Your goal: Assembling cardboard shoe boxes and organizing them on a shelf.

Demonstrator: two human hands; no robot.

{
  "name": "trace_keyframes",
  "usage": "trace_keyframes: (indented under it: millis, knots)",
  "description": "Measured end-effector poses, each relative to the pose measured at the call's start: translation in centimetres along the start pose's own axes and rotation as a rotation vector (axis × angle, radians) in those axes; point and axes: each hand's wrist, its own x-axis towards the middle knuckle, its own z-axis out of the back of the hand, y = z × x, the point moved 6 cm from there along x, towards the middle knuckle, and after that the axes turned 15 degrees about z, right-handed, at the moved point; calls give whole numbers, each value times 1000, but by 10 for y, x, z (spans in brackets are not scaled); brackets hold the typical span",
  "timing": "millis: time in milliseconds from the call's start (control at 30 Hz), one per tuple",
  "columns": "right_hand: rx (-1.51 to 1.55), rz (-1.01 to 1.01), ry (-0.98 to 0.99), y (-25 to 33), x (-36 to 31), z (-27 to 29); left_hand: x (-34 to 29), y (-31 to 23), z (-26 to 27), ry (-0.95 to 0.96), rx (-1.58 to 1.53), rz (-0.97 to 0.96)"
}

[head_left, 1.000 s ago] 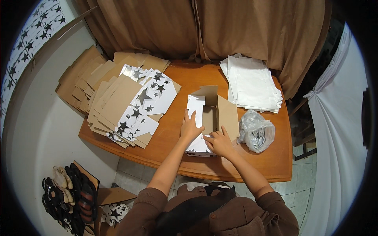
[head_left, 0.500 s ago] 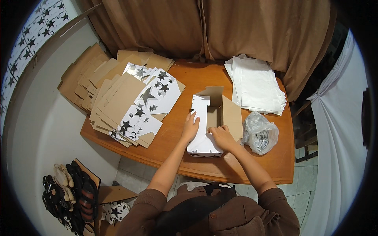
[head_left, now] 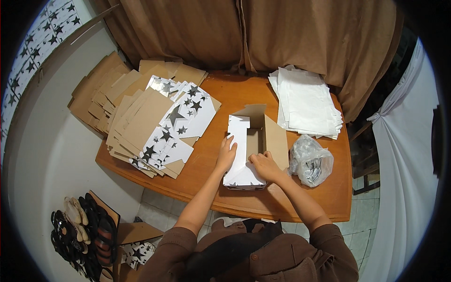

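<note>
A partly folded cardboard box [head_left: 238, 141] stands near the front of the wooden table, brown inside, with white faces and black stars along its near side. Its far flap and right-hand panel stand up, leaving the top uncovered. My left hand [head_left: 226, 156] holds the box's left wall, thumb over the white flap and fingers along the outside. At the near right corner my right hand [head_left: 264, 165] has its fingers curled and pressed together on the edge beside the opening. Part of that edge is hidden under the hand.
Stacked flat cardboard blanks [head_left: 141, 117], some star-printed, cover the table's left side. White paper sheets [head_left: 307, 101] lie at the back right. A clear plastic bag [head_left: 311, 162] of small silvery items sits right of the box. Shoes [head_left: 87, 230] hang at lower left; a brown curtain [head_left: 188, 33] hangs behind.
Almost nothing differs. Both hands keep their hold on the box, and the right fingers have shifted very slightly at the near corner.
</note>
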Motion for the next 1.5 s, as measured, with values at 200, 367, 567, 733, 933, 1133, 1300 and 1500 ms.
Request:
trace_keyframes:
  millis: [200, 367, 567, 733, 933, 1133, 1300, 1500]
  knots:
    - [-43, 89, -101, -4, 15, 25, 8, -5, 0, -1, 135, -32]
    - [-206, 62, -424, -44, 68, 87, 27, -37, -10, -119, 464, -56]
    - [-528, 59, -401, -74, 99, 88, 30, -47, -23, -7, 699, 139]
    - [-396, 174, -56, -83, 91, 51, 32, -37, -21, -84, 696, 130]
    - [-432, 199, 82, -80, 79, 28, 29, -33, -25, -170, 674, 81]
    - [-397, 207, 162, -82, 81, 18, 25, -28, -26, -173, 724, 56]
    - [-410, 202, 224, -82, 81, 9, 25, -23, -25, -161, 729, 73]
    - [-390, 214, 238, -89, 79, 8, 28, -20, -27, -157, 749, 76]
